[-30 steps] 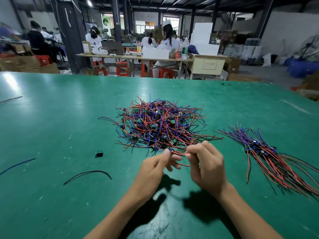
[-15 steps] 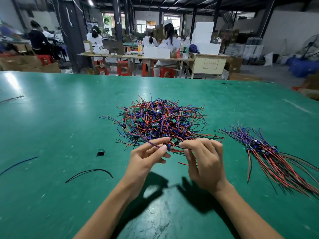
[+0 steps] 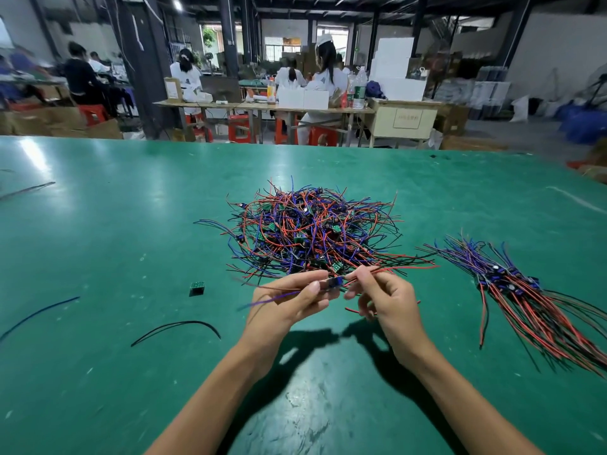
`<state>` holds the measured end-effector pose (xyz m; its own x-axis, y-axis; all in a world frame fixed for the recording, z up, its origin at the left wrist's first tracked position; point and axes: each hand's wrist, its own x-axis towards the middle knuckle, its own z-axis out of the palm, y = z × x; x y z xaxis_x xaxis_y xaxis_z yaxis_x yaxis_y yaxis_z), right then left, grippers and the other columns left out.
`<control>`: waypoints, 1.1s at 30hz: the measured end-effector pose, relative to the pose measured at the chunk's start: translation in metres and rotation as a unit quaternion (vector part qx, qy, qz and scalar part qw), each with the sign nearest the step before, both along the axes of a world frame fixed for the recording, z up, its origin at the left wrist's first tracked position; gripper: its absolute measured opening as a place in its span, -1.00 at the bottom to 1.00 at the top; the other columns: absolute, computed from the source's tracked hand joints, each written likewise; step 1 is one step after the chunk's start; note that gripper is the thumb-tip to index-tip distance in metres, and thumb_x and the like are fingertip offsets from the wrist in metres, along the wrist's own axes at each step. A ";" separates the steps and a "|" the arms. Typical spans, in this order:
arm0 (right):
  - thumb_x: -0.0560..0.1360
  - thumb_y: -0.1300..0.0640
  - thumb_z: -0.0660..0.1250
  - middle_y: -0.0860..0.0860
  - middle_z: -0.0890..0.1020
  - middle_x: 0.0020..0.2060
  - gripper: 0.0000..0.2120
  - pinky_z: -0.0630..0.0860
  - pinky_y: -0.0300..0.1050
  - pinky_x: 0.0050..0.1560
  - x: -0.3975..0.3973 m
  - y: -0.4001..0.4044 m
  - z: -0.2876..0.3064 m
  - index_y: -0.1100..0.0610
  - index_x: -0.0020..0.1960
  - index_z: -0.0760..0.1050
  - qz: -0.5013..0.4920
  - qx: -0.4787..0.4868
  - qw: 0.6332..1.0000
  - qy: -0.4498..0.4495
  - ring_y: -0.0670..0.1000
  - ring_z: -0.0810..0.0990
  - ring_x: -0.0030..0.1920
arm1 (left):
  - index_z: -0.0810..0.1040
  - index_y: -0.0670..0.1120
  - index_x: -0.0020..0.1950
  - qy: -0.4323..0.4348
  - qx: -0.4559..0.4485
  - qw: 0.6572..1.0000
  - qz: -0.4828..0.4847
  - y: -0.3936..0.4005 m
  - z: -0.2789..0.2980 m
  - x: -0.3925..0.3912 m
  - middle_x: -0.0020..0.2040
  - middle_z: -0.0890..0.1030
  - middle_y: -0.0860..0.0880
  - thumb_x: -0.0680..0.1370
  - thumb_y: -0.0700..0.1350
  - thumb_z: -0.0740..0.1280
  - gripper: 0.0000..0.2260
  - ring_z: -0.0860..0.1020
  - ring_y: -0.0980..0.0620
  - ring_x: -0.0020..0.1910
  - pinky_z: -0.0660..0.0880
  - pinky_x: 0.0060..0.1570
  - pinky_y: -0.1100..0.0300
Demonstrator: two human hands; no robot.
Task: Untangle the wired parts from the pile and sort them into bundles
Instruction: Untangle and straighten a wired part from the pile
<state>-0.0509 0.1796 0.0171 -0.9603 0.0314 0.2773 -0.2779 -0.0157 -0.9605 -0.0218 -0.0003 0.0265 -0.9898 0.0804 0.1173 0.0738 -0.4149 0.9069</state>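
**Lin:** Since a second ago both hands have lifted off the near edge of the pile (image 3: pixel 312 231), and one wired part (image 3: pixel 333 284) has come up with them. It now hangs between the hands, just above the desk (image 3: pixel 98 241), a little nearer than the tangle.

**Ray:** How is it held?

**Lin:** The left hand (image 3: pixel 289 300) pinches the purple leads and the small blue body between thumb and fingers. The right hand (image 3: pixel 384 298) pinches the red lead close beside the body, its other fingers loosely curled.

**Ray:** So which step is this?

**Lin:** I'd judge it the pulling-free step: one part singled out, but its red lead runs off to the right along the pile's edge, and I can't tell whether the end is clear of the other wires.

**Ray:** And how does it lie?

**Lin:** Long axis roughly left to right across the view. Purple leads trail left and slightly toward the person, blurred; the red lead points right and a touch away.

**Ray:** What comes next?

**Lin:** Probably draw the red lead out gently so neighbours don't drag along, straighten the leads, then turn the part to match the sorted bundle (image 3: pixel 512 284) lying well to the right, whose bodies sit together with the wires fanning toward the person.
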 end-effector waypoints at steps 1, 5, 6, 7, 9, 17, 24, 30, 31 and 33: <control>0.64 0.06 0.30 0.09 0.69 -0.32 -0.75 0.39 -0.31 -0.48 -0.001 0.000 0.000 0.11 -0.13 0.66 -0.017 -0.022 0.999 -0.028 -0.09 0.48 -0.48 | 0.66 -0.25 0.17 -0.008 0.004 1.000 -0.001 -0.001 0.000 -0.001 0.08 0.70 -0.25 0.55 -0.28 0.39 -0.79 0.69 -0.20 0.09 0.62 0.07 0.17; 0.64 0.04 0.31 0.07 0.72 -0.29 -0.74 0.46 -0.30 -0.44 -0.006 0.004 0.005 0.17 -0.08 0.66 -0.073 -0.066 0.992 -0.084 -0.09 0.58 -0.42 | 0.64 -0.24 0.19 -0.027 0.015 0.999 0.043 -0.005 0.002 -0.005 0.07 0.71 -0.22 0.58 -0.28 0.36 -0.81 0.70 -0.15 0.08 0.62 0.02 0.24; 0.63 0.03 0.32 0.08 0.72 -0.29 -0.74 0.48 -0.29 -0.44 -0.006 0.004 0.005 0.19 -0.08 0.65 -0.077 -0.079 0.990 -0.092 -0.08 0.60 -0.42 | 0.65 -0.23 0.18 -0.023 0.013 0.998 0.056 -0.005 0.003 -0.006 0.06 0.72 -0.21 0.58 -0.27 0.37 -0.81 0.70 -0.14 0.07 0.62 0.01 0.25; 0.63 0.03 0.33 0.09 0.72 -0.30 -0.74 0.50 -0.29 -0.44 -0.006 0.004 0.005 0.20 -0.08 0.65 -0.079 -0.093 0.987 -0.104 -0.06 0.61 -0.42 | 0.65 -0.22 0.17 -0.016 0.010 0.997 0.069 -0.005 0.004 -0.005 0.05 0.72 -0.20 0.57 -0.27 0.38 -0.81 0.70 -0.12 0.06 0.62 0.01 0.25; 0.62 0.03 0.34 0.09 0.71 -0.34 -0.74 0.51 -0.28 -0.45 -0.007 0.003 0.003 0.23 -0.07 0.62 -0.077 -0.119 0.981 -0.134 -0.04 0.63 -0.43 | 0.66 -0.21 0.14 0.002 -0.002 0.995 0.099 -0.006 0.004 -0.005 0.00 0.73 -0.19 0.53 -0.26 0.42 -0.81 0.71 -0.10 0.03 0.61 -0.01 0.26; 0.64 0.04 0.32 0.11 0.70 -0.35 -0.72 0.54 -0.28 -0.44 -0.012 0.006 -0.001 0.24 -0.10 0.60 -0.084 -0.141 0.978 -0.131 -0.01 0.66 -0.41 | 0.67 -0.23 0.12 0.005 0.003 0.988 0.152 -0.005 0.003 -0.006 -0.10 0.73 -0.23 0.48 -0.30 0.48 -0.78 0.73 -0.05 -0.09 0.61 -0.11 0.28; 0.66 0.04 0.27 0.04 0.66 -0.42 -0.71 0.49 -0.27 -0.49 -0.012 0.010 0.002 0.19 -0.14 0.56 -0.094 -0.116 0.984 -0.096 -0.01 0.60 -0.48 | 0.61 -0.15 0.22 -0.059 0.036 0.991 0.113 -0.013 0.007 -0.007 -0.06 0.72 -0.25 0.55 -0.26 0.34 -0.76 0.73 -0.18 -0.17 0.63 -0.26 0.21; 0.60 -0.06 0.28 -0.02 0.50 -0.46 -0.71 0.33 -0.25 -0.48 -0.011 0.021 0.007 0.07 -0.22 0.53 0.024 -0.075 0.992 -0.099 -0.06 0.40 -0.52 | 0.74 -0.17 -0.15 -0.079 0.005 0.993 0.093 -0.019 0.007 -0.007 -0.34 0.64 -0.18 0.64 0.03 0.15 -0.55 0.55 -0.09 -0.55 0.43 -0.54 0.27; 0.58 -0.07 0.27 -0.03 0.49 -0.47 -0.71 0.33 -0.26 -0.47 -0.010 0.020 0.005 0.09 -0.21 0.53 0.048 -0.042 0.995 -0.082 -0.08 0.40 -0.51 | 0.74 -0.18 -0.16 -0.083 -0.031 0.993 0.084 -0.016 0.006 -0.008 -0.32 0.66 -0.18 0.63 0.05 0.20 -0.57 0.57 -0.08 -0.52 0.46 -0.52 0.26; 0.56 -0.08 0.26 -0.09 0.48 -0.47 -0.70 0.35 -0.29 -0.46 -0.008 0.016 0.000 0.12 -0.20 0.51 0.087 0.040 0.995 -0.038 -0.12 0.39 -0.49 | 0.73 -0.17 -0.04 -0.086 -0.117 0.989 0.018 -0.011 0.005 -0.006 -0.16 0.72 -0.18 0.55 0.13 0.33 -0.62 0.68 -0.12 -0.34 0.58 -0.37 0.22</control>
